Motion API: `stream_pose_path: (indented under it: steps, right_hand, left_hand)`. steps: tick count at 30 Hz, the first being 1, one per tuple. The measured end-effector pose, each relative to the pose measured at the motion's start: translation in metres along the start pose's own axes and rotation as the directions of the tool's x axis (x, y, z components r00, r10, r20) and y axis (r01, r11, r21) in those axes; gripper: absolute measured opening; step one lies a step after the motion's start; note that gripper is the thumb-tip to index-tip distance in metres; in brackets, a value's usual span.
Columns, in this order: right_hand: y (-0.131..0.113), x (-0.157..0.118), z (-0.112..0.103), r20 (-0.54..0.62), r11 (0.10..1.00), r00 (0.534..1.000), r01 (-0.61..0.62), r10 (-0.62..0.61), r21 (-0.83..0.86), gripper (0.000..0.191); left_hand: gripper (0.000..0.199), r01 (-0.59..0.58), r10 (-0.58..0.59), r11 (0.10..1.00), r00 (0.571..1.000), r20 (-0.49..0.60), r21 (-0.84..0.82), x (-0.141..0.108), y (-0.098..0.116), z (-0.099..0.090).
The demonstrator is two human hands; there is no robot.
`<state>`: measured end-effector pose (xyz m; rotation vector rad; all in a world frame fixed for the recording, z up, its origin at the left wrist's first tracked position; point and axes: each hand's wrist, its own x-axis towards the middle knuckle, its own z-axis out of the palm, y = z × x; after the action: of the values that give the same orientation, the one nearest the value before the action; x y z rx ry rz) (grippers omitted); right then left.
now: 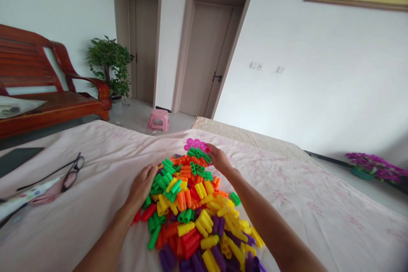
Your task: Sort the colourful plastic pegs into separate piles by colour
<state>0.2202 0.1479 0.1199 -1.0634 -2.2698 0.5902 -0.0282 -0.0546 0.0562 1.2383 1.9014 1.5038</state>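
Note:
A heap of colourful plastic tube pieces (191,204) lies on the cloth in front of me, in green, yellow, orange, red and purple; several are joined side by side. My left hand (145,182) rests against the left side of the heap, fingers extended beside the green pieces (165,178) and holding nothing visible. At the far end, my right hand (219,159) has its fingers closed at the edge of a pink cluster of round-ended pieces (195,144). Green tubes (198,153) lie just below that cluster. The right thumb is partly hidden.
Eyeglasses (74,172) and a white tube-shaped package (30,195) lie left on the pale floral cloth (306,204), near a dark flat object (19,159). Beyond stand a pink stool (158,120), a wooden bench (47,106) and a potted plant (110,63). Purple flowers (376,168) stand right.

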Motion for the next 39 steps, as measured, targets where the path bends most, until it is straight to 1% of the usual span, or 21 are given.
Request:
stream_pose_path:
  steps: [2, 4, 7, 10, 13, 14, 16, 17, 19, 22, 24, 25, 27, 29, 31, 33, 34, 35, 36, 37, 39]
  right_hand:
    - [-0.023, -0.014, -0.005, -0.012, 0.993, 0.999, 0.043, -0.044, -0.109, 0.047]
    - [-0.050, -0.030, -0.008, 0.021, 0.977, 0.997, 0.082, -0.079, -0.198, 0.048]
    - [-0.088, -0.052, -0.010, 0.069, 0.936, 0.982, 0.186, -0.173, -0.297, 0.052]
    - [-0.114, -0.068, -0.014, 0.068, 0.919, 0.966, 0.257, -0.248, -0.300, 0.055]
    - [-0.121, -0.075, -0.025, -0.023, 0.952, 0.971, 0.228, -0.237, -0.202, 0.050]
    - [-0.117, -0.077, -0.030, -0.065, 0.970, 0.977, 0.194, -0.205, -0.149, 0.049]
    - [-0.101, -0.082, -0.042, -0.144, 0.996, 0.985, 0.092, -0.091, 0.001, 0.047]
    - [-0.089, -0.087, -0.049, -0.171, 0.995, 0.985, 0.031, -0.014, 0.095, 0.047]
    - [-0.060, -0.105, -0.065, -0.203, 0.956, 0.968, -0.087, 0.148, 0.281, 0.049]
    - [-0.010, -0.154, -0.091, -0.228, 0.855, 0.906, -0.218, 0.357, 0.471, 0.059]
    - [0.018, -0.196, -0.108, -0.231, 0.791, 0.841, -0.316, 0.489, 0.524, 0.067]
    - [0.030, -0.217, -0.116, -0.242, 0.761, 0.804, -0.350, 0.544, 0.546, 0.072]
    - [0.049, -0.259, -0.131, -0.237, 0.708, 0.754, -0.390, 0.613, 0.589, 0.079]
    - [0.061, -0.296, -0.143, -0.212, 0.652, 0.708, -0.436, 0.674, 0.620, 0.084]
    - [0.069, -0.326, -0.149, -0.186, 0.598, 0.652, -0.495, 0.735, 0.630, 0.087]
    - [0.071, -0.346, -0.147, -0.158, 0.554, 0.605, -0.551, 0.780, 0.624, 0.087]
    - [0.071, -0.352, -0.142, -0.142, 0.541, 0.595, -0.572, 0.791, 0.616, 0.085]
    - [0.069, -0.356, -0.137, -0.122, 0.536, 0.598, -0.588, 0.792, 0.605, 0.083]
    - [0.065, -0.358, -0.130, -0.095, 0.538, 0.613, -0.597, 0.785, 0.595, 0.081]
    - [0.061, -0.357, -0.122, -0.064, 0.547, 0.637, -0.601, 0.768, 0.583, 0.078]
    - [0.050, -0.348, -0.106, -0.003, 0.576, 0.696, -0.592, 0.718, 0.564, 0.074]
  left_hand:
    - [0.055, -0.011, 0.010, 1.000, 1.000, -0.010, -0.020, -0.002, 0.003, -0.001]
    - [0.056, -0.007, 0.006, 0.999, 1.000, -0.031, -0.041, -0.004, 0.007, -0.002]
    - [0.057, -0.036, 0.033, 0.998, 0.998, -0.059, -0.046, -0.007, 0.012, -0.005]
    - [0.058, -0.081, 0.079, 0.996, 0.994, -0.069, -0.025, -0.007, 0.013, -0.010]
    - [0.057, -0.103, 0.102, 0.995, 0.993, -0.065, -0.006, -0.005, 0.016, -0.015]
    - [0.056, -0.122, 0.121, 0.993, 0.991, -0.056, 0.001, -0.006, 0.019, -0.016]
    - [0.055, -0.165, 0.165, 0.986, 0.986, -0.026, 0.025, -0.008, 0.027, -0.016]
    - [0.054, -0.181, 0.182, 0.982, 0.983, -0.007, 0.043, -0.010, 0.032, -0.016]
    - [0.052, -0.219, 0.215, 0.971, 0.975, 0.050, 0.096, -0.015, 0.042, -0.014]
    - [0.048, -0.324, 0.294, 0.916, 0.944, 0.152, 0.237, -0.024, 0.058, -0.009]
    - [0.045, -0.414, 0.370, 0.845, 0.910, 0.188, 0.338, -0.029, 0.069, -0.005]
    - [0.043, -0.457, 0.412, 0.805, 0.889, 0.198, 0.378, -0.032, 0.075, -0.003]
    - [0.040, -0.544, 0.496, 0.728, 0.838, 0.227, 0.418, -0.039, 0.088, 0.003]
    - [0.038, -0.627, 0.561, 0.653, 0.777, 0.285, 0.425, -0.052, 0.102, 0.011]
    - [0.038, -0.707, 0.608, 0.570, 0.705, 0.364, 0.419, -0.072, 0.115, 0.019]
    - [0.046, -0.777, 0.625, 0.485, 0.629, 0.463, 0.401, -0.099, 0.121, 0.028]
    - [0.053, -0.808, 0.619, 0.449, 0.589, 0.519, 0.381, -0.113, 0.122, 0.033]
    - [0.062, -0.840, 0.618, 0.407, 0.543, 0.569, 0.358, -0.127, 0.121, 0.038]
    - [0.071, -0.863, 0.606, 0.369, 0.504, 0.615, 0.344, -0.139, 0.118, 0.042]
    - [0.079, -0.875, 0.588, 0.342, 0.483, 0.648, 0.342, -0.149, 0.114, 0.046]
    - [0.085, -0.878, 0.567, 0.313, 0.479, 0.670, 0.363, -0.163, 0.105, 0.052]
